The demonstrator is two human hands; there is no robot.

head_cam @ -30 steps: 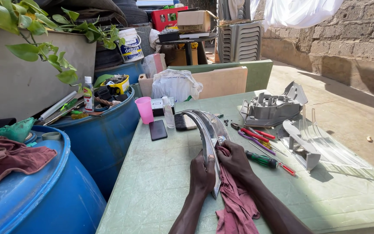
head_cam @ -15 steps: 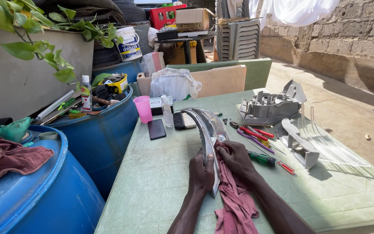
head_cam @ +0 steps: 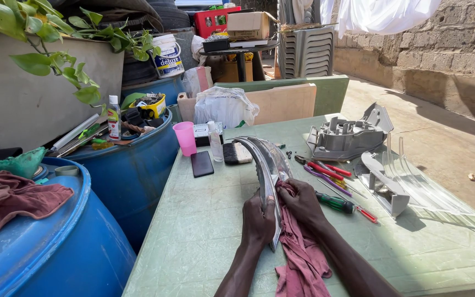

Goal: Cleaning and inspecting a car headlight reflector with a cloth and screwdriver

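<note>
Both hands keep their places as before: left hand (head_cam: 258,219) grips the curved chrome trim (head_cam: 268,165) (standing on the bench (head_cam: 204,231)), right hand (head_cam: 302,202) presses the maroon rag (head_cam: 300,253) on it.

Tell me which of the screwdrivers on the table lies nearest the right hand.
The green-handled screwdriver, lying on the table just right of the right hand. The red-handled ones lie farther back, toward the grey housing.

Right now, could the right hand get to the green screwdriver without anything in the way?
Probably yes. The green screwdriver lies on the table just beside the right hand, with nothing between them. But that hand is pressing a maroon rag against the chrome trim, so it would have to let go first.
</note>
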